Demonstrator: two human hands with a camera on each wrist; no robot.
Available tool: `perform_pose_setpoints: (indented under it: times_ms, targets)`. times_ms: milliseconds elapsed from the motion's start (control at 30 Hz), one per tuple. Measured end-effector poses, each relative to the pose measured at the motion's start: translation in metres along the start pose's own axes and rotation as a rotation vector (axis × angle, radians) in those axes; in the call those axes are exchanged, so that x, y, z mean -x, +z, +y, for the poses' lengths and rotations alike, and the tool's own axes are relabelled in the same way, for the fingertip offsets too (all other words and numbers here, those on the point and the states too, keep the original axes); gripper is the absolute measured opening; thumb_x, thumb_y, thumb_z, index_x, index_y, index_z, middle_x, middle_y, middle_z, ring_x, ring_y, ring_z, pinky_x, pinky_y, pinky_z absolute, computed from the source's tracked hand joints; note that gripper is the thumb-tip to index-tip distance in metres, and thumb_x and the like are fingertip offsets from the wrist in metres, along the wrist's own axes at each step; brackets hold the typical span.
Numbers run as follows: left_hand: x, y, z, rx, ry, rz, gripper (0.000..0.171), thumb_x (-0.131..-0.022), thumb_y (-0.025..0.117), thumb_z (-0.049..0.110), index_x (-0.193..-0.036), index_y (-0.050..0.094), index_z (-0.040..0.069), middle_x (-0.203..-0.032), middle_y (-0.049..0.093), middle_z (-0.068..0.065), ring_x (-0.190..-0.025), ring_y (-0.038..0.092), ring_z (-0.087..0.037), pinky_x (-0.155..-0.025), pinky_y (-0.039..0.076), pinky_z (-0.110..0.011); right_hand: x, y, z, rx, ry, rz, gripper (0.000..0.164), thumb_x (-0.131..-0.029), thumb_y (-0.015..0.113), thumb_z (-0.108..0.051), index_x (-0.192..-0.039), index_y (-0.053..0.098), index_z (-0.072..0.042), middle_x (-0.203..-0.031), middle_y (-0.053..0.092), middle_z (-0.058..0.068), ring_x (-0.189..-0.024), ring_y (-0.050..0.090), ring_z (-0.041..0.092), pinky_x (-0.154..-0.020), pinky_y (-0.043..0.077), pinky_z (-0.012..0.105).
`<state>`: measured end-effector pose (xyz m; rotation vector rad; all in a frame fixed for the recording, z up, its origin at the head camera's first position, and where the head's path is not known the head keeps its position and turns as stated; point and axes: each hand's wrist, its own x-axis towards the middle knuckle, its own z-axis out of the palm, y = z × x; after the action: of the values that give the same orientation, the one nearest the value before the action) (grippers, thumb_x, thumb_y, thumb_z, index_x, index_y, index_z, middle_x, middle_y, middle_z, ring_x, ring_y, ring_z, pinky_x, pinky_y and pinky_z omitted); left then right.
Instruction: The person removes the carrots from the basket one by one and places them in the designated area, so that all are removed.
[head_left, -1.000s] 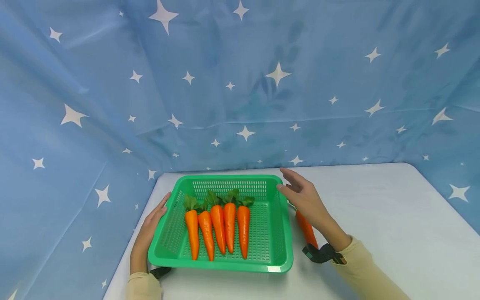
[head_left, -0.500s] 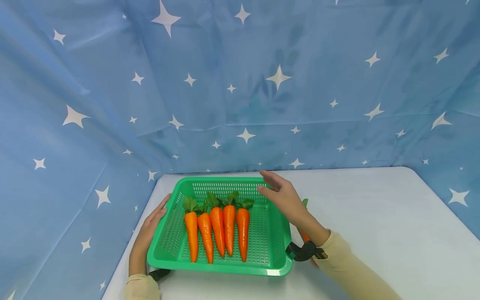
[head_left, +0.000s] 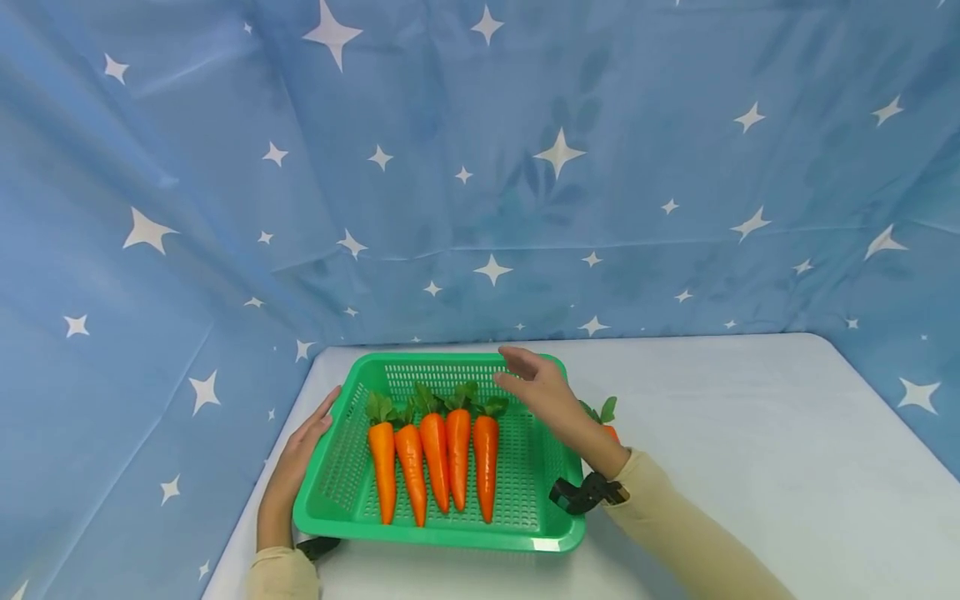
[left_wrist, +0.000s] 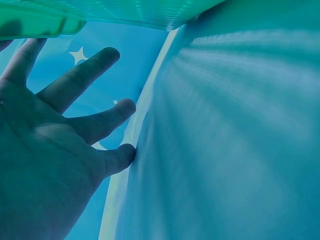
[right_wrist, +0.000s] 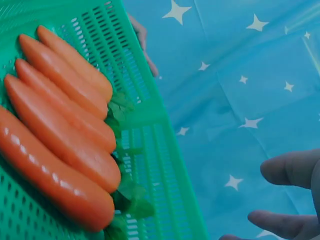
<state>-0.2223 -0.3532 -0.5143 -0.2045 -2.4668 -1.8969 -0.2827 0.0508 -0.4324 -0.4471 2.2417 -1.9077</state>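
1. Green plastic basket (head_left: 435,539): stands near the back left corner of the white bench (head_left: 750,433). Walls are slotted, rim intact where visible.

2. Contents: five carrots (head_left: 435,462), laid side by side, leafy tops toward the back wall and tips toward the front. The row stops short of the right wall. The common direction appears deliberate, since it lets each lie flat beside its neighbour.

3. Outside the basket: a sixth carrot (head_left: 612,432) lies on the bench just beyond the right wall, mostly hidden by the right arm. Contact with the basket could not be confirmed.

4. Left hand (head_left: 297,450): placed at the basket's left wall, toward the bench's left edge. Fingers are straight and spread, gripping nothing. Judged purpose: steadying the basket; the pressure applied cannot be told.

5. Right hand (head_left: 551,400): over the right wall, near the basket's back right corner. Fingers extend with a gap to the thumb, and nothing is held. Judged reason for the height: clearance over the rim.

6. Surroundings: a starred blue curtain (head_left: 450,208) hangs beyond the bench's back and left edges.
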Motion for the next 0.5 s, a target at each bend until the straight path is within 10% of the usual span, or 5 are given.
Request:
perform_pose_setpoints:
  times_ms: [500]
  targets:
    - [0.001,-0.002,0.000,0.009,0.005,0.002,0.054,-0.120,0.034,0.033,-0.173,0.027,0.022,-0.178,0.017,-0.002,-0.153,0.022,0.001,-0.109,0.030,-0.011,-0.009,0.027,0.011,0.016,0.061,-0.015,0.055,-0.104,0.068,-0.015,-0.154,0.054,0.003,-0.154,0.053,0.027,-0.141,0.050,0.046,-0.110,0.047,0.059]
